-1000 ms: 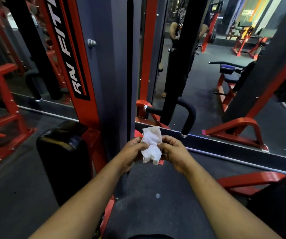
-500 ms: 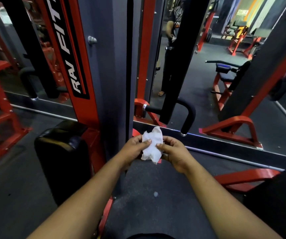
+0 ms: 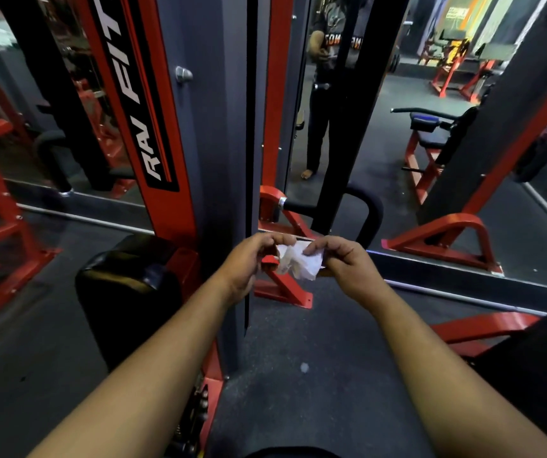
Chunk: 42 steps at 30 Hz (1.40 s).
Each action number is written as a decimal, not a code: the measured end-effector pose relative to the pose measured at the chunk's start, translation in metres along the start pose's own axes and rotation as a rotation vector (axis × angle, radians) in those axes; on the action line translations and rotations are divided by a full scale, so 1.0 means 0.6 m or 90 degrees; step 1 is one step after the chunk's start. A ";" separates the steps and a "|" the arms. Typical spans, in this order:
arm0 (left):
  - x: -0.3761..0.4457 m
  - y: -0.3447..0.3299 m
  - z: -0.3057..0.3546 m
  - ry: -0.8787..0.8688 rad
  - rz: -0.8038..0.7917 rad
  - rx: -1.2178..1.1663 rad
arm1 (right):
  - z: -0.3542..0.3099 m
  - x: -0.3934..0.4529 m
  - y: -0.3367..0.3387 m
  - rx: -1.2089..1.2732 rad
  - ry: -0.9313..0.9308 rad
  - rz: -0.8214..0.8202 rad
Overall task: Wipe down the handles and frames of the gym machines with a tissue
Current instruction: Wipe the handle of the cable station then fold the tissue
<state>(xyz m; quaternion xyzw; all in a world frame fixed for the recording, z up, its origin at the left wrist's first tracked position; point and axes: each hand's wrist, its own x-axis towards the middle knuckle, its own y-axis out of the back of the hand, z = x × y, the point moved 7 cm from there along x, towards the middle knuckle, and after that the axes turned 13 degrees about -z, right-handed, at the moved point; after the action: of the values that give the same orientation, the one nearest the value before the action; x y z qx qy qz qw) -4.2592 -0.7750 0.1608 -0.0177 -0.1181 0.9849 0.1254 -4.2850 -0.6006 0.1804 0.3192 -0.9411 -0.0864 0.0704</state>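
A dim gym with a dark rubber floor (image 3: 315,391), red-and-grey machines and a wall mirror ahead of us, in which a standing figure is reflected. We hold a crumpled white tissue (image 3: 300,261) between both hands at mid-frame, clear of every machine surface. Our left hand (image 3: 252,262) has its fingers curled over the tissue's left edge, thumb and fingertips pinching it; our right hand (image 3: 344,262) pinches the right edge in the same way, knuckles up. The tissue bunches between them, touching nothing but our fingers.

The nearest frame is the grey upright (image 3: 219,127) with its red post (image 3: 153,127) bearing white lettering, rising just left of and beyond our left hand, its long axis running vertically, leaning a little in this wide view. A black pad (image 3: 126,285) sits low to the left of it. A black curved handle (image 3: 369,213) shows just above our right hand, though we cannot tell whether it is real or a reflection.

We judge the tissue is being readied rather than applied, with no wiping contact yet. The upright lies closer to the left hand, so a wipe there would run up and down its length.
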 end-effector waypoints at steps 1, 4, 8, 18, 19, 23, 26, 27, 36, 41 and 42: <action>0.002 0.000 -0.007 0.002 0.004 -0.019 | 0.007 0.000 -0.002 0.007 -0.003 0.009; 0.017 -0.002 -0.035 0.019 -0.009 -0.006 | 0.042 0.000 0.004 0.075 -0.026 0.052; 0.050 -0.011 -0.065 0.058 -0.013 0.039 | 0.097 0.004 0.022 0.327 -0.073 0.156; 0.142 -0.033 -0.094 0.093 -0.037 0.172 | 0.167 0.059 0.071 0.231 -0.110 0.099; 0.148 -0.033 -0.098 0.091 -0.036 0.205 | 0.173 0.064 0.075 0.204 -0.104 0.102; 0.164 -0.003 -0.115 0.103 0.033 0.193 | 0.190 0.076 0.091 0.124 -0.072 0.157; 0.176 0.019 -0.134 0.151 0.004 0.163 | 0.205 0.086 0.095 0.161 -0.071 0.184; 0.182 0.028 -0.137 0.165 -0.010 0.164 | 0.207 0.092 0.092 0.180 -0.077 0.182; 0.319 0.163 -0.089 0.068 0.126 0.734 | 0.128 0.200 0.099 -0.287 0.013 0.177; 0.376 0.182 -0.088 0.055 0.044 1.044 | 0.070 0.308 0.095 -0.628 0.034 0.142; 0.381 0.188 -0.099 0.051 0.020 1.064 | 0.084 0.333 0.088 -0.693 -0.025 0.087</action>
<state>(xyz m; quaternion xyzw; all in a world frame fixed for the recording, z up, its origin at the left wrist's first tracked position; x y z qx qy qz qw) -4.5038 -0.8105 0.0753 0.0441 0.6556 0.7487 0.0874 -4.4827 -0.6760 0.1574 0.1735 -0.7803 -0.5619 0.2130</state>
